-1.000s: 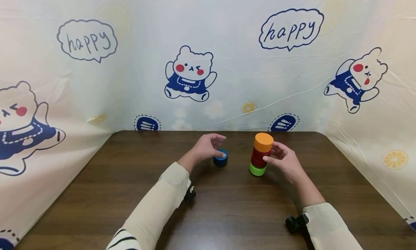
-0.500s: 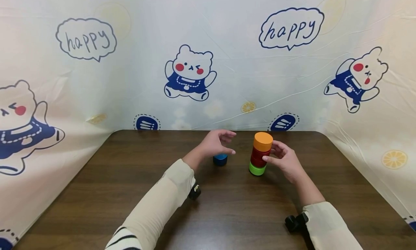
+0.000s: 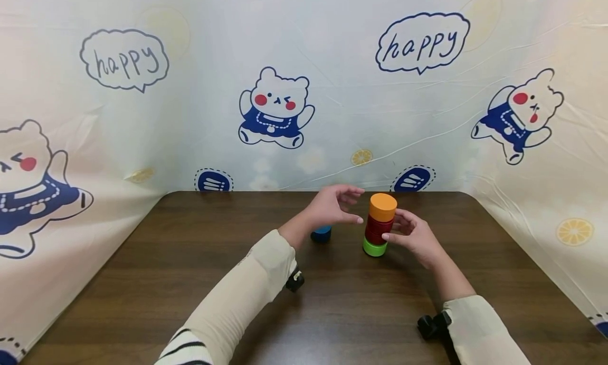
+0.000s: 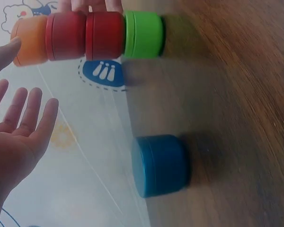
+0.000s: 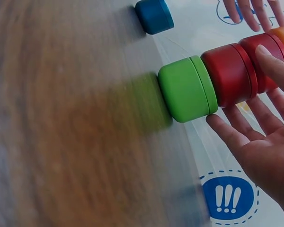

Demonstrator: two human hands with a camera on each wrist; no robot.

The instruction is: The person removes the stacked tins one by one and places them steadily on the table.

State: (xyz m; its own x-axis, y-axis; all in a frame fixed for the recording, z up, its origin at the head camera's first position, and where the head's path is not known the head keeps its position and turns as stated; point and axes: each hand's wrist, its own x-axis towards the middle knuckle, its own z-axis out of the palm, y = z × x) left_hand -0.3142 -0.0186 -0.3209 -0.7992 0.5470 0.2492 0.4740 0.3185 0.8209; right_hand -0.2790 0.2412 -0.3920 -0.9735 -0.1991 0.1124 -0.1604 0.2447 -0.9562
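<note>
The two bare hands of a person at a brown wood-grain table (image 3: 351,312), seen from the head and from each wrist. In the right part of the scene we see a stack (image 3: 379,228) of four cylinders standing on the tabletop. From bottom to top we read a green cylinder (image 3: 374,247), a lower red cylinder (image 4: 105,35), an upper red cylinder (image 4: 66,35) and an orange cylinder (image 3: 382,207). The right hand (image 3: 414,237) grasps the stack from its right side: we find the thumb on the near side, level with the red pair, and the fingers curved behind. The left hand (image 3: 336,205) is released and carries nothing; its fingers and thumb are spread toward the orange cylinder from the left, and in the head view we note a narrow gap between them and the stack. To the left of the stack, and apart from it, we observe a blue cylinder (image 4: 162,165) on the table; from the head its top is partly hidden by the left hand, while the left wrist view shows it more fully. Beyond the far table edge we see a pale cloth (image 3: 342,90) printed with bears, orange slices and "happy" speech bubbles. Near each rolled cream sleeve we mark a small black device, left (image 3: 295,279) and right (image 3: 429,327).
</note>
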